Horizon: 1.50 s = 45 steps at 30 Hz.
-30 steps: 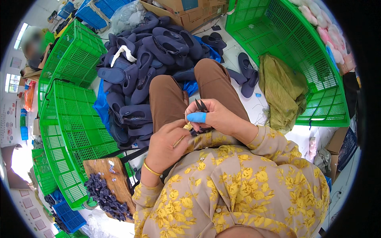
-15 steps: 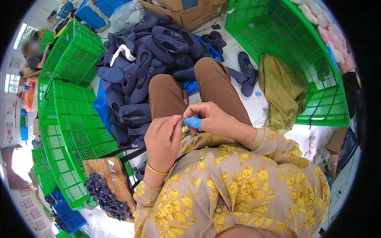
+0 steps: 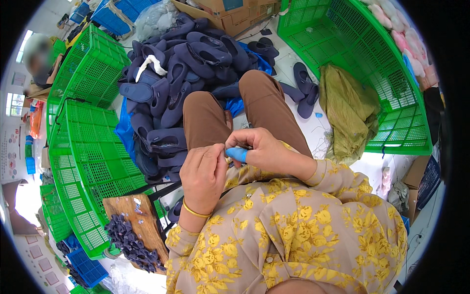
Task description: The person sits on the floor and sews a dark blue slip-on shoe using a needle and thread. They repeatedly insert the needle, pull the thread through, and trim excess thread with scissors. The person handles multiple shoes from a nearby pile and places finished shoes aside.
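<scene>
My left hand (image 3: 202,175) and my right hand (image 3: 264,153) meet at the fingertips above my lap. Both are closed in a pinch. A blue finger cover (image 3: 238,154) wraps my right thumb. Something small and dark shows inside the curled fingers of my right hand, but its kind is hidden. What my left fingertips pinch is too small to make out. Beyond my knees lies a large heap of navy slip-on shoes (image 3: 169,110), with a white strip (image 3: 151,66) on top. Small dark fabric bows (image 3: 128,240) are piled on a wooden board (image 3: 147,226) at my left.
Green plastic crates (image 3: 100,169) stand along the left, and another green crate (image 3: 362,54) is at the far right. An olive cloth sack (image 3: 347,110) slumps beside it. Cardboard boxes (image 3: 245,17) are behind the heap. A co-worker (image 3: 41,61) sits at far left.
The right fingers have curled slightly and the dark thing among them shows less. The left hand has shifted a little to the right. The heap and crates look the same.
</scene>
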Each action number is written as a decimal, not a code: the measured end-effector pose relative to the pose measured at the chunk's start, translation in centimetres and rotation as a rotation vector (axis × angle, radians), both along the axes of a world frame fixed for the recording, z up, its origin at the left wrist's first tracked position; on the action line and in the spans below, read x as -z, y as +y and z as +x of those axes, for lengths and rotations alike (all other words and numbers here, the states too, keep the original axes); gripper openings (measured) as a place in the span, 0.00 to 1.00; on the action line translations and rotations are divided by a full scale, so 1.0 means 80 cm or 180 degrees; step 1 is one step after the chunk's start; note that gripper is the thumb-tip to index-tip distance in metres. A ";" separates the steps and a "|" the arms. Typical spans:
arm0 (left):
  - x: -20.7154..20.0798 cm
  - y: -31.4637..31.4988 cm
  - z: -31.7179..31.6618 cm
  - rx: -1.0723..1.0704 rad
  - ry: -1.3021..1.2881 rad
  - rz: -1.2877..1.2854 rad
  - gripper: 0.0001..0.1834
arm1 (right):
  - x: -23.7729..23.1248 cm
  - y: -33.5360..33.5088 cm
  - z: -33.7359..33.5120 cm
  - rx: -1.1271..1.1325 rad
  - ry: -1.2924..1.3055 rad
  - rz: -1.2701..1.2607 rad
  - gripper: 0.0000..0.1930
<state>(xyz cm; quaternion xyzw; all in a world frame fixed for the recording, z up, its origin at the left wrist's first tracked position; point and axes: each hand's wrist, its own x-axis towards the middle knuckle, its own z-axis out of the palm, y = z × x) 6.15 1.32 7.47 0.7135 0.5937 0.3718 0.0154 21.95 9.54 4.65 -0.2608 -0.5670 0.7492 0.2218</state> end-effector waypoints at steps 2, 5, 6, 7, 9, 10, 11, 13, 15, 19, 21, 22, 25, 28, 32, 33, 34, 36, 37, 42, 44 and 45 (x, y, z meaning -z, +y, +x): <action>-0.001 -0.001 0.001 -0.0077 0.0023 -0.0034 0.12 | 0.000 0.000 0.000 0.0016 -0.0017 -0.0012 0.03; 0.001 -0.003 -0.002 -0.0216 -0.0068 -0.0063 0.12 | -0.002 0.000 0.001 0.0072 -0.0053 -0.0065 0.03; 0.002 -0.004 -0.004 -0.0268 -0.0117 -0.0069 0.12 | -0.002 0.000 0.001 0.0095 -0.0065 -0.0090 0.03; 0.003 -0.005 -0.006 -0.0281 -0.0190 -0.0089 0.13 | -0.002 0.000 0.001 0.0104 -0.0063 -0.0089 0.03; 0.002 -0.007 -0.007 -0.0243 -0.0330 -0.0161 0.13 | 0.000 0.000 0.001 0.0120 -0.0050 -0.0087 0.03; 0.001 -0.008 -0.007 -0.0223 -0.0400 -0.0197 0.13 | -0.001 0.000 0.002 0.0126 -0.0052 -0.0133 0.03; 0.000 -0.009 -0.006 -0.0200 -0.0659 -0.0272 0.12 | -0.004 0.000 0.002 0.0124 -0.0051 -0.0177 0.03; -0.004 -0.010 -0.003 -0.0153 -0.1178 -0.0420 0.10 | -0.003 0.000 0.001 0.0074 -0.0024 -0.0236 0.03; 0.005 -0.011 -0.007 -0.0015 -0.2064 -0.0689 0.07 | 0.001 0.000 0.000 -0.0010 0.0029 -0.0265 0.03; 0.007 -0.008 -0.008 0.0191 -0.3678 -0.1031 0.04 | -0.002 0.000 -0.002 0.0001 0.0086 -0.0484 0.03; 0.013 -0.011 -0.011 0.0222 -0.3696 -0.1113 0.05 | -0.001 0.002 0.000 0.0018 0.0065 -0.0600 0.03; 0.015 -0.013 -0.014 0.0237 -0.3706 -0.1152 0.05 | -0.001 0.002 0.000 0.0045 0.0073 -0.0645 0.03; 0.009 -0.015 -0.018 0.0257 -0.3654 -0.1155 0.06 | 0.000 0.004 0.001 0.0072 0.0109 -0.0766 0.03; 0.010 -0.012 -0.019 0.0210 -0.2330 -0.0795 0.11 | 0.000 0.005 0.002 0.0001 0.0148 -0.0813 0.03; 0.010 -0.003 -0.020 0.0144 -0.0557 -0.0327 0.17 | -0.006 0.007 0.003 -0.0065 0.0175 -0.0884 0.03; 0.011 -0.002 -0.019 0.0255 -0.0488 -0.0252 0.18 | -0.008 0.007 0.003 -0.0092 0.0164 -0.0886 0.03; 0.011 -0.001 -0.019 0.0321 -0.0387 -0.0150 0.17 | -0.008 0.006 0.002 -0.0098 0.0161 -0.0848 0.03; 0.012 0.001 -0.019 0.0461 -0.0184 0.0052 0.16 | -0.006 0.006 0.002 -0.0103 0.0158 -0.0774 0.03; 0.011 0.000 -0.019 0.0479 -0.0082 0.0034 0.15 | -0.005 0.006 0.002 -0.0122 0.0163 -0.0766 0.03; 0.012 0.000 -0.018 0.0362 -0.0163 -0.0016 0.13 | 0.002 0.005 0.001 -0.0040 0.0127 -0.0790 0.03; 0.010 -0.002 -0.019 0.0259 -0.0286 -0.0104 0.13 | -0.002 0.006 0.002 0.0030 0.0120 -0.0831 0.03; 0.009 -0.003 -0.020 0.0210 -0.0347 -0.0175 0.12 | -0.004 0.007 0.002 0.0065 0.0115 -0.0855 0.03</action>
